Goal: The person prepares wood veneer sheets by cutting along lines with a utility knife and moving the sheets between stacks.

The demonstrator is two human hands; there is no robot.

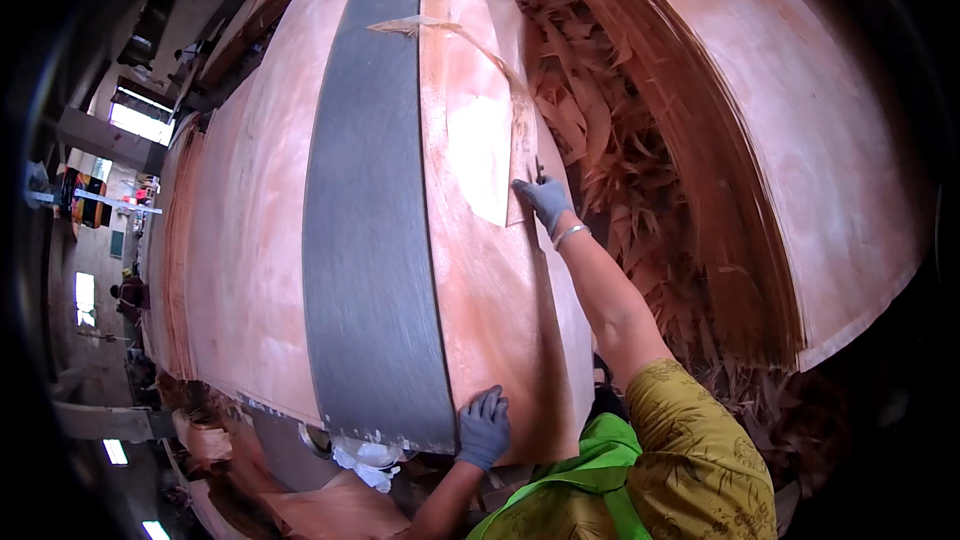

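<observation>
My left hand [485, 428], in a grey glove, lies with its fingers flat at the near end of a thin reddish wood veneer sheet [490, 320], right beside the edge of a long dark grey board [370, 200]. Farther off, my right hand [545, 202], also gloved, is closed at the sheet's right side. A small dark piece sticks up from its fingers, too little of it showing to name. Against those fingers rests the lower end of a torn veneer strip [520, 140]. The strip's frayed far end [410, 26] crosses onto the grey board.
A wide pale veneer stack [240, 240] lies under and left of the board. On the right stands another tall stack [790, 140], with a heap of veneer scraps [610, 150] between. Crumpled white plastic [368, 462] hangs below the board's near end. A person [130, 295] is far left.
</observation>
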